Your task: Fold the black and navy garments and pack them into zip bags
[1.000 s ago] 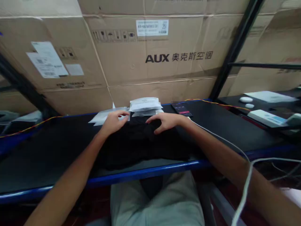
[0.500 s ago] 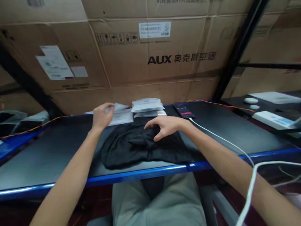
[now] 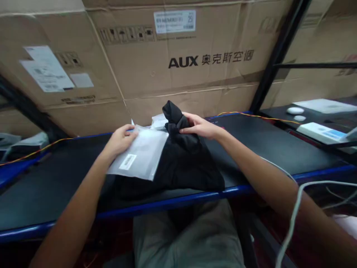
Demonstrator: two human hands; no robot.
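A frosted plastic bag (image 3: pixel 147 149) with a small white barcode label is pinched at its upper left edge by my left hand (image 3: pixel 120 139). It hangs tilted over the left part of a piece of black fabric (image 3: pixel 184 163). My right hand (image 3: pixel 199 125) grips a bunched part of that fabric and lifts it above the table. The rest of the fabric lies spread to the table's front edge. Behind the raised bunch, part of a stack of white packets (image 3: pixel 158 121) shows; the fabric and the bag hide the remainder.
The black tabletop (image 3: pixel 69 167) has a blue front edge. Large cardboard boxes (image 3: pixel 145 82) stand behind it between black metal posts. A white cable (image 3: pixel 297 212) crosses my right forearm. On the right shelf lie a white box (image 3: pixel 320 132) and a white mouse-like object (image 3: pixel 295 110).
My left hand has drawn the plastic bag off the pile and toward me, over the fabric. My right hand, open above the fabric before, has closed on it and raised a bunch.
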